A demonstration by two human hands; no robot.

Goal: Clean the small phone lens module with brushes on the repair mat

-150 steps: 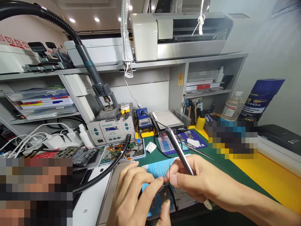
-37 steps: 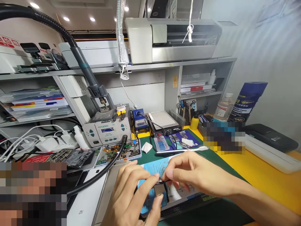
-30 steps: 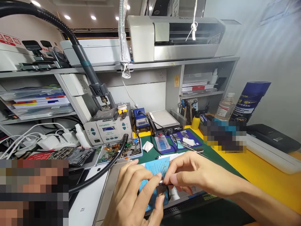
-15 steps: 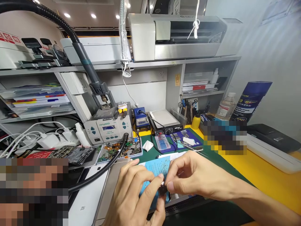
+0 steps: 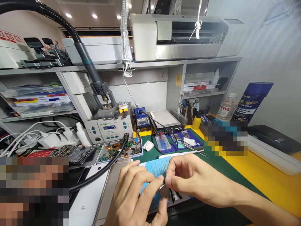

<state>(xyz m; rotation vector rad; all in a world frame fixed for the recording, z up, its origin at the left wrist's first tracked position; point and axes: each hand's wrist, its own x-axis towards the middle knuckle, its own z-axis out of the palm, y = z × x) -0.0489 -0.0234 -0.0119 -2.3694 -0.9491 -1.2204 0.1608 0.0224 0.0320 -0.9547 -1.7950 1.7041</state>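
While the left hand [image 5: 135,196] clamps a small flat part [image 5: 164,191] over a blue sheet [image 5: 155,168], the right hand [image 5: 191,175] is at its edge; whether that grip is clamped, I cannot tell.

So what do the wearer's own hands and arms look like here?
The left hand and right hand are bare: no gloves, and no rings show. The right forearm has no visible sleeve or watch; the left forearm is out of frame.
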